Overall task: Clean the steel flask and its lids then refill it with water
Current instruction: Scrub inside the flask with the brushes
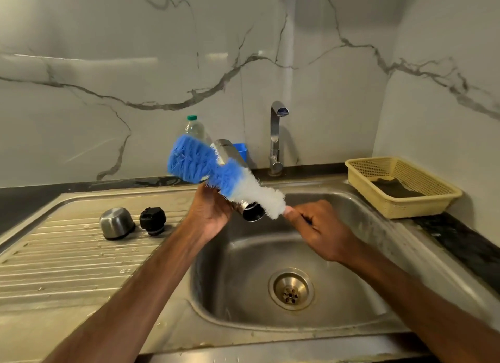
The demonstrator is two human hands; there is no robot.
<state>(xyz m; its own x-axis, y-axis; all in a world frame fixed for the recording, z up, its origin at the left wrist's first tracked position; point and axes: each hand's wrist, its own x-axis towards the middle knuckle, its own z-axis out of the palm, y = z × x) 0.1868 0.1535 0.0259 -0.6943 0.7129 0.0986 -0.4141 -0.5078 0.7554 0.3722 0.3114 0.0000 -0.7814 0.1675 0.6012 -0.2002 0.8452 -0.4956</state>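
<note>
The steel flask (232,154) is held over the sink (243,268), above the basin's far-left rim. It is tilted so its open mouth points down toward the basin and its base rises toward the back wall. The left grip (209,211) curls around the lower body just behind the mouth, fingers wrapped under it. The right grip (316,227) pinches the short handle of a bottle brush (224,173). The handle is mostly hidden in the fist. The brush lies along the outside of the flask, white bristles next to the mouth and blue bristles spreading past the base, blurred.

The steel cup lid (117,223) sits mouth-down on the drainboard left of the sink, and the black stopper (153,221) sits just beside it. Neither is in hand. The tap (276,138) stands behind the sink, and no water shows at its spout.

The flask is probably rigid and fairly light while empty. Its polished wall would be slick once wet or soapy, so a full wrap around the body, as here, looks safer than a fingertip hold. The bristles are soft and will bend, so the brush is likely best controlled from its stiff handle. The lids look small and stable where they sit.
</note>
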